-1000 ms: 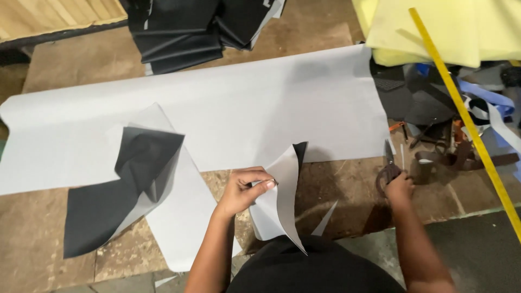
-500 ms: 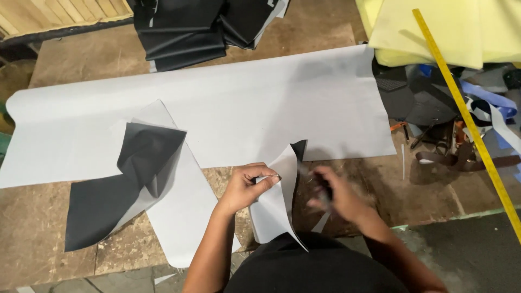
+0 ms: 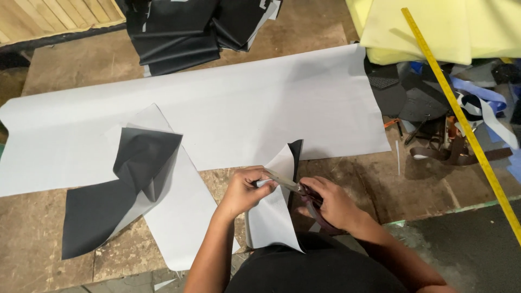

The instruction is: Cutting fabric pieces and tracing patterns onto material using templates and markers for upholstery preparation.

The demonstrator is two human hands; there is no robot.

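Note:
My left hand [image 3: 243, 190] pinches the upper edge of a small piece of sheet material [image 3: 274, 222], grey on one side and black on the other, held up in front of me. My right hand [image 3: 332, 202] grips a pair of scissors [image 3: 293, 187] by dark handles. The blades point left and meet the piece's edge just beside my left fingers.
A long grey sheet [image 3: 228, 108] lies across the wooden bench. A folded grey-and-black offcut [image 3: 135, 184] sits at the left. Black folded stacks [image 3: 179, 32] lie at the back, yellow foam [image 3: 434, 27] at top right, a yellow measuring stick [image 3: 461, 119] and scraps and tools [image 3: 445, 135] at right.
My right hand left the tool pile at the right, came in with the scissors, and now has the blades on the piece that my left hand holds.

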